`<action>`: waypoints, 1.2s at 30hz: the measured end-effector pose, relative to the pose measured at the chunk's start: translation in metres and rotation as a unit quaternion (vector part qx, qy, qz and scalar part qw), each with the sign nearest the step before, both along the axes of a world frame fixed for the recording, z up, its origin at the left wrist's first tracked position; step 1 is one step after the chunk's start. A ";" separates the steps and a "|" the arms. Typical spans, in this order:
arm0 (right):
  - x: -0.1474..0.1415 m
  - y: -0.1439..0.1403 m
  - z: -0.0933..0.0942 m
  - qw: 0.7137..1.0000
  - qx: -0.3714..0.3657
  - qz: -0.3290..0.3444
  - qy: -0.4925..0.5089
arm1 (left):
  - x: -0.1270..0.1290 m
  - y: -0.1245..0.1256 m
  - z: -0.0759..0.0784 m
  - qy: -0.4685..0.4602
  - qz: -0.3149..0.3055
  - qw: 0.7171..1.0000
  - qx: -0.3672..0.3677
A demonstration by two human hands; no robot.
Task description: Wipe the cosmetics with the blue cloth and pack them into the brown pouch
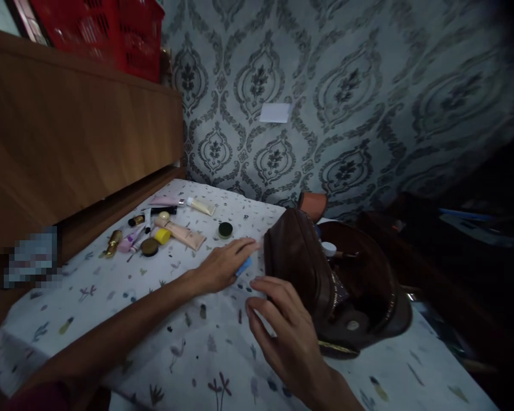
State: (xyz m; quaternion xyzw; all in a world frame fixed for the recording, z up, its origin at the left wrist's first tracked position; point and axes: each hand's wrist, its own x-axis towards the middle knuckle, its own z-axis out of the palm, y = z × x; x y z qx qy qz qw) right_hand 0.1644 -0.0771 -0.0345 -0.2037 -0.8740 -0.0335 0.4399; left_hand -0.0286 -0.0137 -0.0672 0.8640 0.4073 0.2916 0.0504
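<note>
While the brown pouch (321,274) lies open on the patterned tablecloth (111,297), a small blue item (244,266) is covered by the left hand (223,265), whose fingers are extended and held close together over it; whether it is actually gripped cannot be told. The right hand (282,331) is held with fingers loosely spread and slightly curled against the pouch's near wall. The step in hand is judged to be the handling of cosmetics between cloth and pouch. A row of tubes and jars (163,231) is laid out well apart to the left. For the next move, a firm pinch on the blue item is called for, with the pouch mouth kept steady.
</note>
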 end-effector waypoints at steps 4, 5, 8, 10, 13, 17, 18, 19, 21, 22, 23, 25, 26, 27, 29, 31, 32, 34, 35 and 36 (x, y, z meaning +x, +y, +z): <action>-0.025 0.006 -0.017 0.996 -0.078 0.021 -0.036 | -0.043 0.013 -0.005 0.011 0.151 0.988 -0.010; -0.031 0.008 -0.022 0.994 -0.096 0.023 -0.039 | -0.053 0.015 -0.005 0.026 0.193 0.981 -0.021; -0.049 0.018 -0.040 0.987 -0.149 0.042 -0.041 | -0.075 0.017 -0.004 0.082 0.289 0.952 -0.058; -0.058 0.023 -0.054 0.980 -0.187 0.059 -0.030 | -0.083 0.018 -0.005 0.101 0.311 0.942 -0.074; -0.065 0.026 -0.072 0.968 -0.242 0.069 0.000 | -0.087 0.019 -0.009 0.115 0.321 0.936 -0.091; -0.062 0.027 -0.082 0.948 -0.310 0.073 0.021 | -0.089 0.020 -0.011 0.130 0.320 0.933 -0.100; -0.061 0.027 -0.082 0.943 -0.324 0.073 0.028 | -0.089 0.020 -0.010 0.133 0.318 0.933 -0.101; -0.060 0.027 -0.081 0.939 -0.335 0.072 0.034 | -0.089 0.019 -0.009 0.135 0.317 0.933 -0.100; -0.058 0.028 -0.080 0.936 -0.341 0.069 0.043 | -0.090 0.018 -0.006 0.141 0.317 0.933 -0.099; -0.058 0.028 -0.080 0.937 -0.340 0.069 0.043 | -0.090 0.018 -0.004 0.144 0.321 0.931 -0.098; -0.058 0.029 -0.080 0.938 -0.338 0.070 0.043 | -0.090 0.018 -0.002 0.148 0.329 0.928 -0.096; -0.058 0.029 -0.080 0.938 -0.336 0.073 0.042 | -0.091 0.017 0.002 0.156 0.361 0.915 -0.089; -0.058 0.029 -0.080 0.938 -0.337 0.072 0.042 | -0.093 0.017 0.005 0.159 0.383 0.906 -0.086; -0.058 0.028 -0.080 0.937 -0.339 0.071 0.043 | -0.097 0.016 0.008 0.161 0.408 0.895 -0.082; -0.058 0.028 -0.080 0.936 -0.344 0.068 0.042 | -0.106 0.013 0.014 0.161 0.458 0.871 -0.078; -0.058 0.027 -0.079 0.934 -0.348 0.067 0.039 | -0.117 0.009 0.020 0.158 0.499 0.848 -0.081; -0.057 0.027 -0.079 0.933 -0.351 0.067 0.036 | -0.122 0.007 0.022 0.156 0.514 0.839 -0.086; -0.057 0.027 -0.078 0.932 -0.356 0.065 0.032 | -0.131 0.004 0.024 0.149 0.529 0.829 -0.101; -0.057 0.027 -0.078 0.931 -0.358 0.065 0.031 | -0.135 0.004 0.024 0.145 0.530 0.828 -0.110; -0.057 0.027 -0.079 0.931 -0.359 0.065 0.033 | -0.137 0.004 0.023 0.139 0.528 0.830 -0.119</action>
